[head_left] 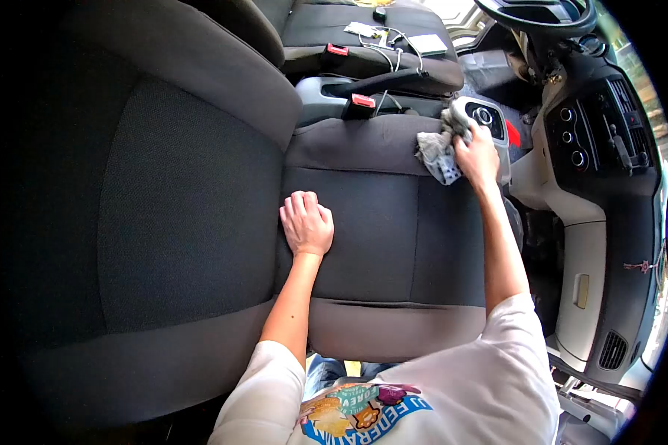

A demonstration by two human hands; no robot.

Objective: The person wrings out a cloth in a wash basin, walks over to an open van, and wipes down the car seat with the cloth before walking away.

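Observation:
My right hand [478, 156] grips a crumpled grey and white cloth [439, 152] against the gear shift console [502, 137], beside its round dial. Part of the cloth hangs over the near edge of the passenger seat cushion [356, 245]. My left hand [306, 224] leans on that cushion, close to where it meets the backrest [193, 200]. Its fingers are curled in and nothing shows in them.
Red seat belt buckles [361, 104] and a handbrake lever [375, 81] stand between the seats. A white cable [398, 41] and a white flat item [427, 44] lie on the driver's seat. The steering wheel [542, 28] and dashboard [605, 141] are ahead.

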